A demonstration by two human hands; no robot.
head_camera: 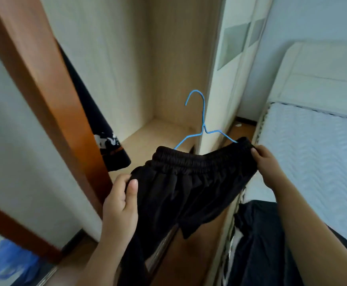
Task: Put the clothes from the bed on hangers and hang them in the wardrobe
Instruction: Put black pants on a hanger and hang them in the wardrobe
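Both raised — left hand (120,205) and right hand (268,168) pinch black shorts (189,182) on blue hanger (203,120), fingers curled.

1. Black shorts (189,182) with a gathered elastic waistband were held spread before the open wardrobe (168,79), gripped at either side by the left hand (121,201) and the right hand (269,166).
2. A blue wire hanger (203,129) was kept upright, its arms tucked into the waistband, hook uppermost.
3. A dark printed garment (98,131) was hung at the wardrobe's left.
4. Dark clothes (257,234) were heaped on the bed (313,151) edge.
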